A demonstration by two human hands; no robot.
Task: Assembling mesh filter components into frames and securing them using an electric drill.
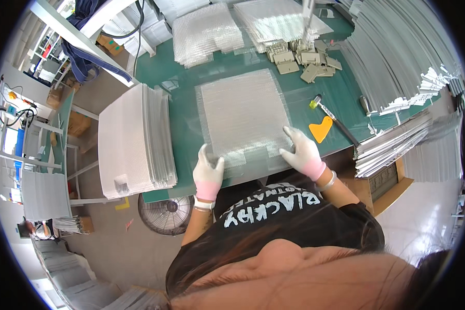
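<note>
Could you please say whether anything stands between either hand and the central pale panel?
Only what looks like clear plastic edging the pale panel; no other object visibly separates it from the left hand or right hand.

Finely patterned silvery-white sheet (247,111), white-and-pink gloves (304,154), green tabletop (185,121)

2 gloved hands (207,173) (303,153); hammer (337,122), scraper (321,129), flr fan (166,215) (1 ea.).
</note>
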